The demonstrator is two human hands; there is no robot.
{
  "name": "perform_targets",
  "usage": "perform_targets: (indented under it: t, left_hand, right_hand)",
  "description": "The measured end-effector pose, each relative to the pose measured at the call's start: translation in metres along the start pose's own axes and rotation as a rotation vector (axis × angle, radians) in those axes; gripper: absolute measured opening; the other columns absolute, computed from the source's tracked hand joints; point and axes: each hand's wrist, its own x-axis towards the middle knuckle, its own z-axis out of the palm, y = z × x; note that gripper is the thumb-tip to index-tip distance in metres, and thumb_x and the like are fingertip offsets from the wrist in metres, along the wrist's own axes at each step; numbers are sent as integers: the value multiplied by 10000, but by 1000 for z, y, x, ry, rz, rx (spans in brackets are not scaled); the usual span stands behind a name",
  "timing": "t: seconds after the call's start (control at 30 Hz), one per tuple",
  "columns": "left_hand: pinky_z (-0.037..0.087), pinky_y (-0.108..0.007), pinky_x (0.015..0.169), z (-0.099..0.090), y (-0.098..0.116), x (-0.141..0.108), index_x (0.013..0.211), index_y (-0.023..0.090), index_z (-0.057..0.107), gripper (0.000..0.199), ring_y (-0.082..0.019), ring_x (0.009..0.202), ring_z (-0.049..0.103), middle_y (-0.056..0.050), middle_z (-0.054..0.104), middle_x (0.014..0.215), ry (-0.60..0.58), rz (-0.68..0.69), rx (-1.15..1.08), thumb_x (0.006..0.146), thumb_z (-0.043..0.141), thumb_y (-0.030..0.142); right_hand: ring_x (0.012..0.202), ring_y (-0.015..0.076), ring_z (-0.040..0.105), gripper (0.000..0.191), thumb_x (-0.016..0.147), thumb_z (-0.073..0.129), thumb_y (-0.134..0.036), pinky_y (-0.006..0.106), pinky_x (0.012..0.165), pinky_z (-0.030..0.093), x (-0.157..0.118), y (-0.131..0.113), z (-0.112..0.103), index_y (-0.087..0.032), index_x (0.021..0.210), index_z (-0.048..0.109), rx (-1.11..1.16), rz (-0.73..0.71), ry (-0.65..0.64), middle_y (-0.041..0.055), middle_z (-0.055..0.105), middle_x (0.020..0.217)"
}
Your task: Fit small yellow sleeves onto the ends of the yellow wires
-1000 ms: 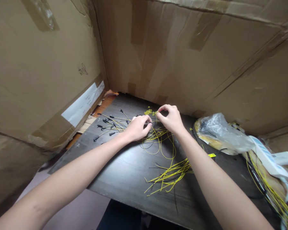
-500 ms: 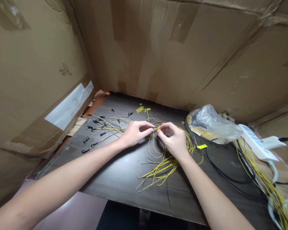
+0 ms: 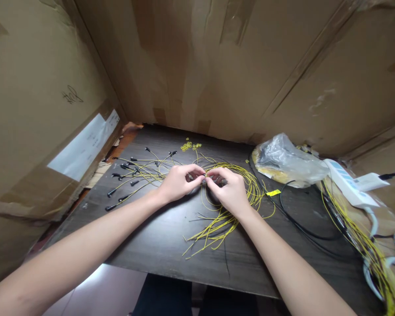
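Note:
Over the dark table (image 3: 151,245), my left hand (image 3: 181,182) pinches something small and dark between thumb and forefinger. My right hand (image 3: 228,188) meets it fingertip to fingertip, closed on a tiny yellow piece. Both pieces are too small to make out fully. Beneath and around the hands lies a coil of thin yellow wires (image 3: 258,188), its loose ends (image 3: 204,239) fanned toward the front edge. Left of my left hand, several yellow wires end in black connectors (image 3: 110,207). Behind the hands sits a group of small yellow rings (image 3: 187,146).
A clear plastic bag (image 3: 288,162) lies at the back right, beside a white power strip (image 3: 349,182). Black cable (image 3: 303,228) and another yellow wire bundle (image 3: 375,272) run along the right. Cardboard walls (image 3: 197,66) enclose the table's back and sides.
My hands have come together, closing the small gap between their fingertips. The whole view has shifted slightly, so the table's contents appear a little further left and up.

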Motion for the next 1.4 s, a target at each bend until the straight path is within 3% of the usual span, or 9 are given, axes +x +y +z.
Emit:
perform_targets:
  t: [0.53,0.93,1.4]
  left_hand:
    - [533,-242,673,0,0,0,932,174,710,123,-133,705,668,-16,748,820,2,2,-11,838,651,225]
    - [530,-242,666,-5,-3,3,969,183,751,160,-145,740,688,-36,768,867,-26,-11,-51,895,655,287]
    - [512,-231,648,-3,-1,1,977,164,708,138,-137,751,665,-41,750,893,-22,64,11,904,619,240]
  right_hand:
    - [706,174,651,74,855,650,-241,305,700,535,-1,-3,0,-228,862,723,-10,17,-10,22,736,834]
    - [684,171,670,60,855,707,-264,312,707,549,-2,1,0,-231,847,756,60,20,27,13,738,775]
    - [657,165,666,75,848,705,-269,304,700,549,-2,1,1,-224,855,765,84,50,44,13,744,772]
